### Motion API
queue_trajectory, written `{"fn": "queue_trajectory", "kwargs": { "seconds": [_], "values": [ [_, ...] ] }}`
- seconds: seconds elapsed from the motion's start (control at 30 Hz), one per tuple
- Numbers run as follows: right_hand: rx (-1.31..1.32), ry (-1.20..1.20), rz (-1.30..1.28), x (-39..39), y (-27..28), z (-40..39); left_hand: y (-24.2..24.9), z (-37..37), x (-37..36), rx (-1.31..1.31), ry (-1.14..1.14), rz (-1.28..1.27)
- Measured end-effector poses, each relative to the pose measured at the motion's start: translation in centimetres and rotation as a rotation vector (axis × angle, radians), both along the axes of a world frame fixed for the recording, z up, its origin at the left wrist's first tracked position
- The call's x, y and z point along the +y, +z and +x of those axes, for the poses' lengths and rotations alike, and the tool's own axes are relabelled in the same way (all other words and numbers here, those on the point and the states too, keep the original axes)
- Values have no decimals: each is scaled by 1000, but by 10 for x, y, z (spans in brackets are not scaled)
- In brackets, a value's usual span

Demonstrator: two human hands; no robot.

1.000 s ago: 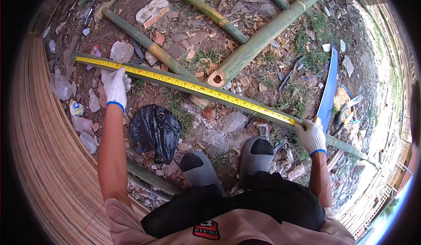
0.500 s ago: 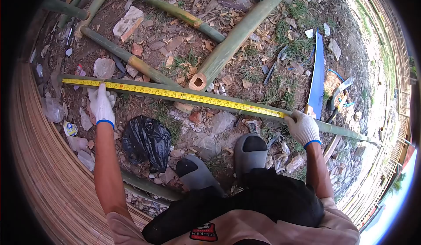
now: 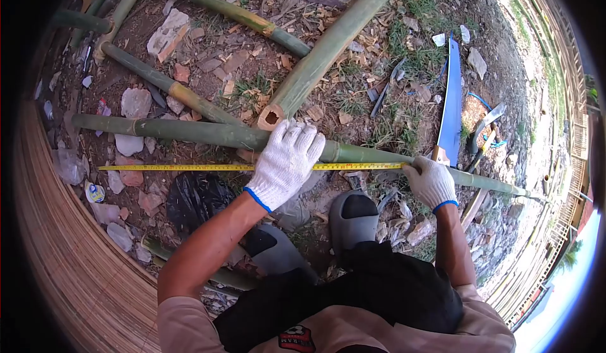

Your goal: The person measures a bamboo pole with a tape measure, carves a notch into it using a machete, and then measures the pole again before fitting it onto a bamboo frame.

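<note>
A long green bamboo pole (image 3: 189, 132) lies crosswise in front of me, slightly tilted down to the right. My left hand (image 3: 287, 160), in a white knit glove with a blue cuff, lies over its middle with the fingers curled across it. An extended yellow tape measure (image 3: 170, 168) runs under that hand, its left part apart from the pole on the near side. My right hand (image 3: 432, 182), gloved the same way, is closed at the tape's right end against the pole; the tape's case is hidden.
Joined bamboo poles (image 3: 334, 43) form a frame beyond. A handsaw with a blue blade (image 3: 451, 100) lies at the right, near a blade tool (image 3: 489, 119). A black plastic bag (image 3: 199, 198), stones and wood chips litter the ground. A bamboo slat surface (image 3: 82, 252) borders the left.
My left hand has moved right from the tape's left end to the middle of the pole. The tape's left part has dropped off the pole toward me. My right hand stays about where it was.
</note>
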State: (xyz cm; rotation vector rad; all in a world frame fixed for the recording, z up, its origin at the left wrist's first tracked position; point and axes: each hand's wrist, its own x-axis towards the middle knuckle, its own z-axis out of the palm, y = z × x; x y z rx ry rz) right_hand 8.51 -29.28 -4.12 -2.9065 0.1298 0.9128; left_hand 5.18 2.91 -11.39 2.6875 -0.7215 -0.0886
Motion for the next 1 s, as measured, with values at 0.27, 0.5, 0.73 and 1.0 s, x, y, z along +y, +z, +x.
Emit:
{"fn": "queue_trajectory", "kwargs": {
  "seconds": [0.27, 0.5, 0.73, 1.0],
  "values": [
    [17, 6, 43, -5, 1, 0, 20, 4, 48, -95, -44, 25],
    [4, 12, 119, -10, 2, -4, 6, 6, 35, -61, 21, -234],
    [-78, 5, 217, -15, -1, -16, 2, 5, -2, 20, 199, -327],
    [-86, -33, 128, -8, -4, -21, 11, 1, -33, 126, 277, -81]
  ]
}}
